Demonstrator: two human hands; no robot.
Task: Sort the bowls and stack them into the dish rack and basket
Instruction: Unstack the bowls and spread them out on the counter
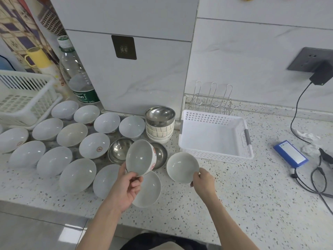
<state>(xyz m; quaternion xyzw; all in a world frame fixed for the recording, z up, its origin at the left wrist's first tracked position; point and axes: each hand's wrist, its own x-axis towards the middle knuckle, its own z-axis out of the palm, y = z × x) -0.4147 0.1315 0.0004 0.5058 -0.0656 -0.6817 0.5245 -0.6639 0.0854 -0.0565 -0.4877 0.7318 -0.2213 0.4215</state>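
My left hand [128,186] holds a white bowl with a red pattern [140,157] by its rim, tilted and lifted above the counter. My right hand [203,181] grips the rim of a plain white bowl [182,167] just in front of the empty white perforated basket [216,156]. Several white bowls [77,175] lie spread over the left of the counter. Two steel bowls [119,150] sit behind the lifted bowl. A stack of bowls topped by a steel one [160,114] stands by the wall. A wire dish rack [212,100] stands behind the basket.
A white slatted basket [23,98] sits at the far left, with a large water bottle [77,74] and a yellow cup [37,56] behind it. On the right lie a blue box [290,153] and black cables [317,179] from a wall charger [320,73].
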